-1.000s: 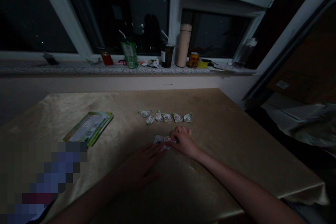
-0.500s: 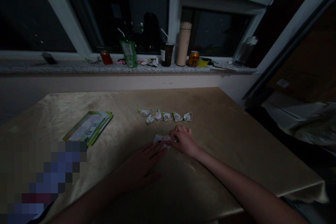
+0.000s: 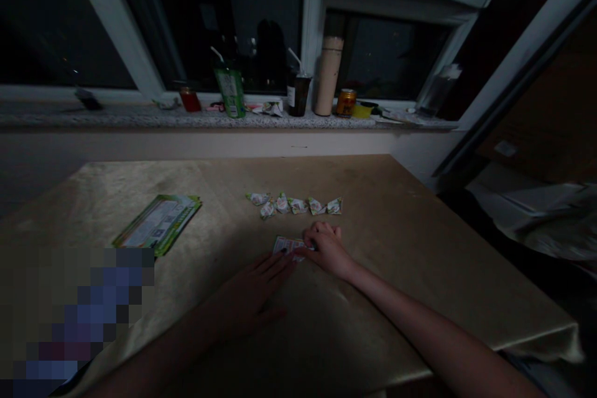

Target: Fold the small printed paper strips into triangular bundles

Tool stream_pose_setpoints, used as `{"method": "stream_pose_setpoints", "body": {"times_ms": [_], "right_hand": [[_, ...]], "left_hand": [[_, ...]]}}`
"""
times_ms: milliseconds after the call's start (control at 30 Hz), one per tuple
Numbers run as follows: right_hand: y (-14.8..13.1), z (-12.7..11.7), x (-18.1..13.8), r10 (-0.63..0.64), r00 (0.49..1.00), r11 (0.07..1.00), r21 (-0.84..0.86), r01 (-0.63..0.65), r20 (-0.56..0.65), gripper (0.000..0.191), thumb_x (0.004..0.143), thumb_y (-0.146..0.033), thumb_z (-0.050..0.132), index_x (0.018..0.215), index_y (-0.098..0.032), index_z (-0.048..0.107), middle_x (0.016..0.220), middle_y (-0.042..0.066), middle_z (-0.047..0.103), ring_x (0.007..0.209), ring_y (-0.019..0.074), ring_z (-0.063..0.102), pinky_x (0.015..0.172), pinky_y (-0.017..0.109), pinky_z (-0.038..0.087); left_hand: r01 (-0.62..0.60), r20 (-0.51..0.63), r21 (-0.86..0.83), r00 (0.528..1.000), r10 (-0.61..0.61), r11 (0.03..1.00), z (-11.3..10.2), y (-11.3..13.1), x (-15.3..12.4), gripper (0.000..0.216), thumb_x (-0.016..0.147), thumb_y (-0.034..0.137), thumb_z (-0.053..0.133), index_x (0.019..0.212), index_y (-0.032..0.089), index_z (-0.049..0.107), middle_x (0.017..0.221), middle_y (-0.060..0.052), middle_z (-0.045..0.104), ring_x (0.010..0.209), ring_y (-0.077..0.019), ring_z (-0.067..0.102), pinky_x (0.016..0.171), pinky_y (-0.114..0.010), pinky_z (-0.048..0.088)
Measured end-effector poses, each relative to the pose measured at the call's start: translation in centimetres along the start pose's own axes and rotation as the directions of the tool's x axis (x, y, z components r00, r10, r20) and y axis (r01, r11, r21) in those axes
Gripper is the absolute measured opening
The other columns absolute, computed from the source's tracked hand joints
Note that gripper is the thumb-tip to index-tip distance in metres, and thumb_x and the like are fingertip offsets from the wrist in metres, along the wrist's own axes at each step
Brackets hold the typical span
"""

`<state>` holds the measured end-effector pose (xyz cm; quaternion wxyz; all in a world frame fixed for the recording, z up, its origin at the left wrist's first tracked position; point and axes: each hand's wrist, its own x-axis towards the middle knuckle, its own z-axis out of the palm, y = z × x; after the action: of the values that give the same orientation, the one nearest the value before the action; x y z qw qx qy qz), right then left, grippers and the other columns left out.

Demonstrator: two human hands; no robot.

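A small flat printed packet [image 3: 285, 244], pale with fine coloured print, lies on the tablecloth. My left hand [image 3: 259, 286] is stretched out flat, and its fingertips rest on the packet's near edge. At the packet's right end, my right hand [image 3: 326, 249] has curled fingers closed on it; that end is hidden. Just beyond my hands lies a row of several small folded packets [image 3: 297, 206], crumpled into knot-like pieces with green and white print. Off to the left is a stack of flat green packets [image 3: 158, 224] with a white label panel.
A beige cloth covers the table [image 3: 373, 186]. On the windowsill [image 3: 177, 117] stand a green carton-like drink [image 3: 230, 92] with a straw, a dark cup [image 3: 297, 94], a tall beige flask [image 3: 328, 78], an orange can [image 3: 346, 102] and a red jar [image 3: 189, 99]. A pixelated patch covers the lower left.
Both hands stay in nearly the same place on the packet. The whole view has shifted very slightly; nothing else has visibly moved.
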<state>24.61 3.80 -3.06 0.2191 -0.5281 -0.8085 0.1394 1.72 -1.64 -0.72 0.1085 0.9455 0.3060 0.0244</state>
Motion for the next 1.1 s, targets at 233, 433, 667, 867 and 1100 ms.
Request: {"method": "stream_pose_setpoints", "body": {"times_ms": [233,433,667,867,1100], "right_hand": [[-0.2,-0.2,-0.1,0.007,1.0,1.0,-0.013,-0.007,-0.002,0.035,0.086,-0.051,0.056,0.072,-0.018,0.056,0.086,0.002,0.054,0.09,0.019,0.046,0.073,0.029,0.021],[-0.2,-0.2,-0.2,-0.006,1.0,1.0,-0.011,0.006,-0.019,0.03,0.086,-0.045,0.057,0.073,-0.018,0.057,0.086,0.002,0.056,0.09,0.0195,0.049,0.074,0.03,0.025],[-0.7,-3.1,-2.4,-0.331,0.943,0.943,0.027,0.331,-0.019,0.024,0.095,-0.03,0.047,0.114,-0.023,0.059,0.117,0.005,0.062,0.114,0.0198,0.05,0.096,0.037,0.034],[-0.7,-2.9,-5.2,-0.464,0.875,0.88,-0.039,0.473,0.137,0.046,0.094,-0.034,0.045,0.137,-0.018,0.043,0.135,0.009,0.052,0.127,0.0196,0.045,0.111,0.041,0.029],[-1.0,-2.7,-5.4,-0.404,0.904,0.914,0.013,0.406,0.143,0.043,0.093,-0.033,0.048,0.134,-0.02,0.047,0.135,0.007,0.052,0.127,0.019,0.046,0.112,0.04,0.03]], "left_hand": [[-0.001,0.006,0.011,1.0,0.001,1.0,-0.6,0.2,0.3,0.073,0.091,0.05,0.045,0.149,0.022,0.009,0.154,-0.006,0.017,0.139,-0.0267,0.019,0.112,-0.042,0.018],[0.001,-0.025,-0.018,1.0,-0.002,1.0,-0.3,0.3,0.2,0.078,0.088,0.053,0.049,0.149,0.022,0.012,0.154,-0.008,0.019,0.138,-0.0297,0.022,0.111,-0.044,0.021],[0.01,-0.035,-0.033,0.999,-0.011,0.999,-0.3,0.6,0.1,0.077,0.088,0.053,0.049,0.149,0.022,0.013,0.153,-0.008,0.022,0.138,-0.0295,0.022,0.112,-0.044,0.019],[0.016,-0.018,-0.034,1.0,-0.017,0.999,-0.5,0.7,0.2,0.076,0.088,0.055,0.047,0.148,0.019,0.018,0.151,-0.01,0.026,0.137,-0.0296,0.024,0.111,-0.043,0.019],[0.004,-0.036,-0.019,0.999,-0.005,1.0,-0.1,0.5,0.2,0.077,0.088,0.058,0.047,0.148,0.02,0.019,0.151,-0.011,0.027,0.137,-0.0303,0.025,0.111,-0.044,0.02]]}}
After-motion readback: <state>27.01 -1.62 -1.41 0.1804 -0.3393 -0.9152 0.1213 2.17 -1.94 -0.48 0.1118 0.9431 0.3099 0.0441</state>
